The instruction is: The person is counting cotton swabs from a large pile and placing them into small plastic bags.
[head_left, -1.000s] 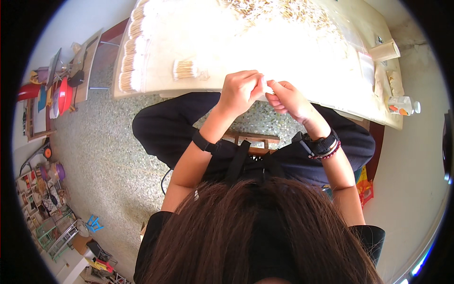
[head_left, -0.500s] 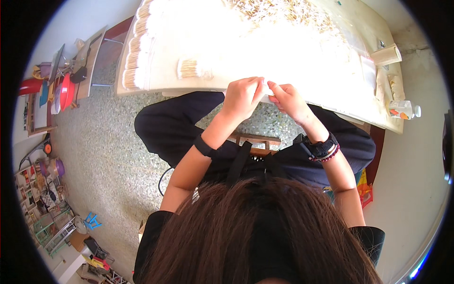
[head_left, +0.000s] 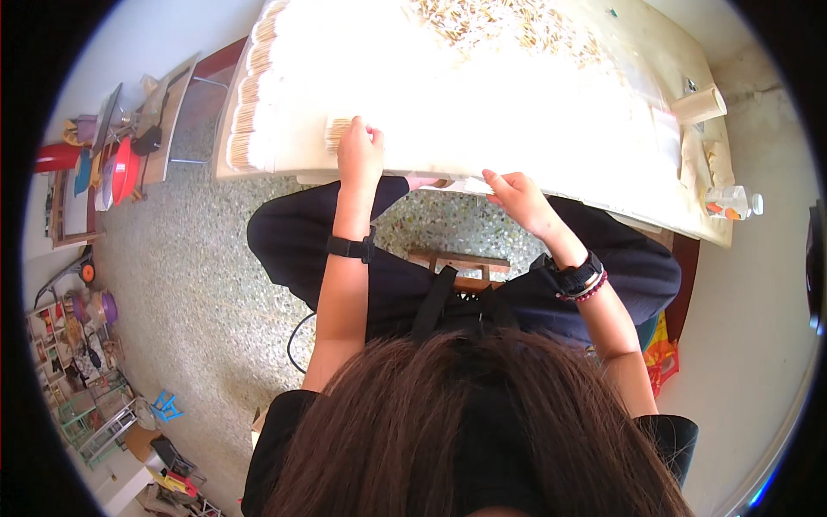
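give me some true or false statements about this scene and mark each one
1. The left hand is at the small bundle of cotton swabs. True.
2. The right hand is touching the left hand. False: the two are apart, the right hand by the front edge of the table.
3. The row of swab bundles runs along the table's right side. False: the row runs along its left side.
4. A clear bottle is toward the table's right end. True.
5. The pile of loose sticks lies at the table's near edge. False: the pile is toward the far side.
6. A black band circles the left wrist. True.
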The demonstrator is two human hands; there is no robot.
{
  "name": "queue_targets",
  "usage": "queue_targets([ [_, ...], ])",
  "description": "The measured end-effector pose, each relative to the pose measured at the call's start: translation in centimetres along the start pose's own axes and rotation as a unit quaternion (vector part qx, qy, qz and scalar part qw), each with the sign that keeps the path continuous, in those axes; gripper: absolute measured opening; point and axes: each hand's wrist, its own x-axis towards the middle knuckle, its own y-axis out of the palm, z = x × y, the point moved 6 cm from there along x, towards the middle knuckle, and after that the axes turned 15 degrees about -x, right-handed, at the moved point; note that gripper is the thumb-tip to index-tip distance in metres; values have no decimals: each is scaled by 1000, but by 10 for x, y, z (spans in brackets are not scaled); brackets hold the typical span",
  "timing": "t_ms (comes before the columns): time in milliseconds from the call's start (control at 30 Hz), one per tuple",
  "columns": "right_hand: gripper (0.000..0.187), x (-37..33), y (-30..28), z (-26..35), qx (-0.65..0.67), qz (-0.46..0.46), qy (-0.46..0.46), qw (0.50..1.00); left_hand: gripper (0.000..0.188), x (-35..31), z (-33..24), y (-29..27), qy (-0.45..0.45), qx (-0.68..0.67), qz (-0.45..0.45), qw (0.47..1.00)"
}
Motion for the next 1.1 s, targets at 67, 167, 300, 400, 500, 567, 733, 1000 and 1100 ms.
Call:
queue_targets([
  [67, 57, 3, 1, 1, -21, 5, -10, 1000, 17, -3, 0, 3, 18, -25, -2, 1000],
  [167, 58, 9, -3, 1, -17, -51, -10, 998, 16, -15, -20, 17, 59, -96, 24, 993],
  [300, 58, 26, -2, -4, 7, -82, -28, 996, 16, -50, -51, 62, 40, -279, 168, 945],
  [400, 56, 33, -4, -16, -27, -120, -28, 992, 21, -68, -95, 64, 104, -236, 164, 952],
  [500, 51, 37, -11, -25, -46, -178, -43, 982, 22, -73, -103, 72, 133, -245, 144, 949],
  [567, 47, 36, -18, -27, -131, -231, -40, 963, 23, -76, -106, 75, 151, -259, 136, 944],
  [733, 38, 33, -26, -20, -231, -297, -91, 922, 22, -81, -113, 82, 127, -279, 144, 941],
  [1000, 18, 48, -20, -23, -395, -311, -91, 860, 36, -81, -101, 76, 211, -67, 59, 973],
  [1100, 14, 48, -20, -20, -421, -335, -91, 838, 39, -85, -96, 82, 213, 1, 71, 974],
])
